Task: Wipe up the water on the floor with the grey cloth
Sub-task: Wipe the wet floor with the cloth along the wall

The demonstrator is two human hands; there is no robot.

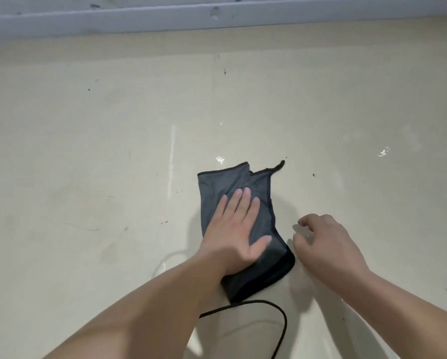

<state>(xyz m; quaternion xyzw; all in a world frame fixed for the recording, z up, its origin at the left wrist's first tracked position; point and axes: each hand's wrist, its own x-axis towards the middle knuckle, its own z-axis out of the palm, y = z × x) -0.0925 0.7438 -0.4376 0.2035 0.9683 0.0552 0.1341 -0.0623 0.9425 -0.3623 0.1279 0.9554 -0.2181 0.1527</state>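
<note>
the left hand (236, 229) is lying flat, fingers spread, pressing the grey cloth (245, 224) onto the cream floor (87, 151) just below frame centre. the right hand (328, 244) is hovering beside it, fingers loosely curled, holding nothing. water (384, 151) is glinting at right.

This is a plain indoor room, seen low at the foot of a wall; what kind of building it belongs to cannot be told. A smooth, glossy cream floor (87, 151), scuffed and dotted with dark specks (224, 71), runs up to a chipped pale grey skirting board (165, 20). Water (384, 151) glints on it, and a black cable (282, 313) loops near the bottom edge.
</note>
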